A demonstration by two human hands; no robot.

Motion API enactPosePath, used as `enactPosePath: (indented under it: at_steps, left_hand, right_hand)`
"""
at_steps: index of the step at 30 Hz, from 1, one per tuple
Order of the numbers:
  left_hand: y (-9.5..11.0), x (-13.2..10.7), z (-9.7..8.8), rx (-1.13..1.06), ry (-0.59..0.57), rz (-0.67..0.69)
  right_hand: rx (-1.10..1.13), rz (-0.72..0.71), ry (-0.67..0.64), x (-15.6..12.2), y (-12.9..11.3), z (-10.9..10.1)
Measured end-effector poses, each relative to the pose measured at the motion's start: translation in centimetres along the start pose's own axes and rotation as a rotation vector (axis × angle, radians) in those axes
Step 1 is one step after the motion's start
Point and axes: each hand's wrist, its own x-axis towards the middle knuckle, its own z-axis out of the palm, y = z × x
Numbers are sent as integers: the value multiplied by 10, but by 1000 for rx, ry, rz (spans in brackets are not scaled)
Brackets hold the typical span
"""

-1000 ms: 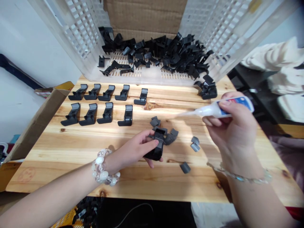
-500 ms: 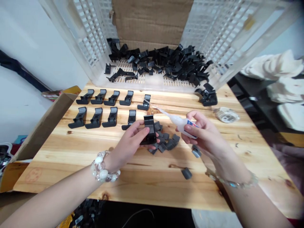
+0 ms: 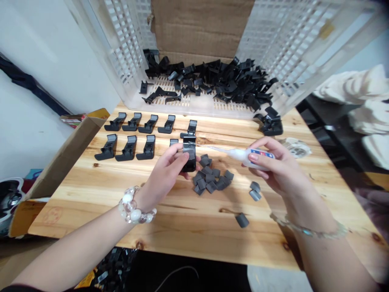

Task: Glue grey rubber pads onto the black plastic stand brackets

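My left hand point(image 3: 167, 166) is closed around a black plastic bracket point(image 3: 190, 156), held upright above the table with the thumb on its front. In my right hand point(image 3: 272, 162) is a small white glue bottle point(image 3: 240, 154) with a blue and red label, lying almost level. Its long, thin clear nozzle points left at the bracket's upper end; I cannot tell whether the tip touches. Below the hands lies a loose pile of small dark grey curved pads point(image 3: 209, 177). Behind my left hand, similar black brackets point(image 3: 147, 148) stand in two rows.
A white plastic crate point(image 3: 194, 108) with many black parts stands at the back. Near its right corner are a black part cluster point(image 3: 270, 123) and a tape roll point(image 3: 296, 147). Single grey pads point(image 3: 242, 220) lie nearer the front edge. A cardboard box point(image 3: 63, 158) is at left.
My right hand has moved right and levelled the bottle, its nozzle still toward the bracket. My left hand has raised the bracket slightly. The whole view has shifted a little.
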Motion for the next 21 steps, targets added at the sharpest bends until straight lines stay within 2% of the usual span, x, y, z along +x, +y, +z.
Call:
enactPosePath:
  at_steps: [6,11,13,18,21]
  left_hand:
    - [-3,1,-1,87,16,15]
    - [-5,2,-1,133,-23,-11]
    - [-7,2,0,106,-58,-43]
    - [-17,-2,5,-12,-144,-158]
    - [-23,-4,7,-54,-176,-194]
  right_hand:
    - [-40,-13,6,-3,-1,-6]
    - [158,-108,-36,-3,-8,-13]
    - [197,-91,-32,-3,-7,-9]
    - [166,80,-84,-5,2,19]
    - [183,113,-133,-8,9,31]
